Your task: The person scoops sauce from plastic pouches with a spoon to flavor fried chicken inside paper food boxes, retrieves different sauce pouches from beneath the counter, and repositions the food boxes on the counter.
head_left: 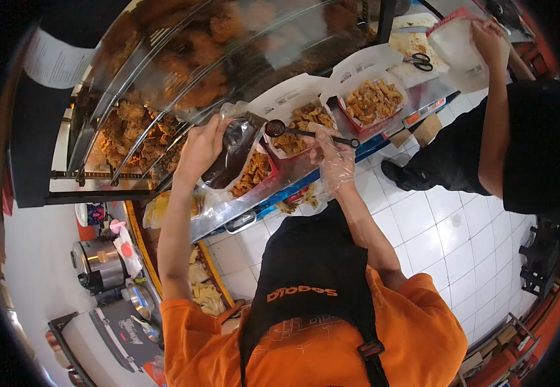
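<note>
Grip closed in both hands: gloved right hand (333, 158) around the handle of a black spoon (275, 128), left hand (201, 147) pinching the upper edge of a clear bag (233, 149) with dark brown contents. Spoon bowl close beside the bag, above the row of boxes, likely to keep the reach short and any spill over food; bag raised at the edge, probably for access. Beneath, on the metal table (210, 218), in a row: near box of fried pieces (254, 175), partly behind the bag; middle box (304, 122) and far box (374, 101), both lids open, likewise filled. Beyond: cutting board (409, 44), scissors (420, 62), co-worker's hand (490, 46) on another box (464, 55), contents not visible. Alongside: glass display case (193, 48) of fried chicken (139, 132).
</note>
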`<state>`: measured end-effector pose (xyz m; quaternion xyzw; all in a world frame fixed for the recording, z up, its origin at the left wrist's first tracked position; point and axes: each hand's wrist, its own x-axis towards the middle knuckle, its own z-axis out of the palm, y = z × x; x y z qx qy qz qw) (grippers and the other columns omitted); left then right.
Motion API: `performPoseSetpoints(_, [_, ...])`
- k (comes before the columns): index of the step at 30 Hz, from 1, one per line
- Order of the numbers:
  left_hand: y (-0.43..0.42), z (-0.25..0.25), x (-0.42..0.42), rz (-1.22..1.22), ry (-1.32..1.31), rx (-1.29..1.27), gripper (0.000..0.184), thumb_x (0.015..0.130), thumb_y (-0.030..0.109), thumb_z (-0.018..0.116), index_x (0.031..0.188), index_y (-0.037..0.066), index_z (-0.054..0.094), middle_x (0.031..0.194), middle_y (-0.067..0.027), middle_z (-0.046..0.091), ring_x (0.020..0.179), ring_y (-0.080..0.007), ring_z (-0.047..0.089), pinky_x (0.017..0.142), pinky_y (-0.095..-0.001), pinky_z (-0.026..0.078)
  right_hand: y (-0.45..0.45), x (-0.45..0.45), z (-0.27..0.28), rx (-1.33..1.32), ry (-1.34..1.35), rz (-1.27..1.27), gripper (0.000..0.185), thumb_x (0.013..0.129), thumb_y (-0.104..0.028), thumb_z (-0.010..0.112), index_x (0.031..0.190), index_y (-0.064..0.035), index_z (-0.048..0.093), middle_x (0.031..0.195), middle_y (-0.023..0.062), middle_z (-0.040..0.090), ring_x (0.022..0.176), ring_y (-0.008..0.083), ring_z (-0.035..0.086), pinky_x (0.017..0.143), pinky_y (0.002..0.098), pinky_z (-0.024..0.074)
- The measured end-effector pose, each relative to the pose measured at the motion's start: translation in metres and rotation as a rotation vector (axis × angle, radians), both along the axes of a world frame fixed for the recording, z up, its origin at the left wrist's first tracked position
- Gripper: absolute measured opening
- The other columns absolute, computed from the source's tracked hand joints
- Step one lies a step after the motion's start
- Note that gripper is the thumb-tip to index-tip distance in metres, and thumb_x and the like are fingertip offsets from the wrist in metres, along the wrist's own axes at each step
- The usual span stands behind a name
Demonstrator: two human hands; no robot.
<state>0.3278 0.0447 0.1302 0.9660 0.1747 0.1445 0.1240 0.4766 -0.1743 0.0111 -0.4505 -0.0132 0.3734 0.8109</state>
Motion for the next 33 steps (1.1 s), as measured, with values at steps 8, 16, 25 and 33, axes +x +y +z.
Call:
performPoseSetpoints(8, [-0.016,-0.065,-0.020,0.261,-0.621,-0.042,0.021,0.099,0.019,0.057,0.095,0.001,0.068,0.062,-0.0167,0.058,0.049,-0.0317,0.053,0.048,-0.0364,0.038,0.008,0.012,0.002,-0.039,-0.259,0.046,0.031,0.096,-0.023,0.065,0.115,0.0007,0.065,0.093,0.0112,0.074,0.062,0.0064,0.058,0.053,0.0212,0.0468])
performPoseSetpoints(16, [-0.044,-0.061,-0.050,0.683,-0.923,-0.212,0.038,0.104,0.030,0.048,0.096,-0.002,0.066,0.069,-0.0069,0.062,0.061,-0.0093,0.048,0.054,-0.0292,0.039,0.002,0.021,0.001,-0.103,-0.467,0.116,0.028,0.096,-0.020,0.065,0.113,0.0011,0.066,0.092,0.0122,0.074,0.065,0.0076,0.059,0.056,0.0218,0.0468])
performPoseSetpoints(25, [-0.050,-0.058,-0.101,0.869,-1.280,-0.285,0.041,0.106,0.033,0.045,0.087,-0.001,0.059,0.081,-0.0005,0.058,0.077,-0.0090,0.051,0.067,-0.0239,0.042,0.016,0.019,-0.020,-0.126,-0.555,0.111,0.028,0.095,-0.019,0.064,0.112,0.0028,0.066,0.089,0.0100,0.074,0.063,0.0083,0.059,0.055,0.0216,0.0461])
performPoseSetpoints(33, [-0.069,-0.034,-0.139,0.922,-1.448,-0.193,0.046,0.105,0.040,0.045,0.095,-0.002,0.060,0.092,-0.0040,0.063,0.082,-0.0104,0.055,0.072,-0.0253,0.047,0.028,0.015,-0.045,-0.094,-0.732,0.062,0.023,0.093,-0.010,0.067,0.109,0.0057,0.067,0.096,0.0124,0.072,0.070,0.0113,0.063,0.060,0.0231,0.0499])
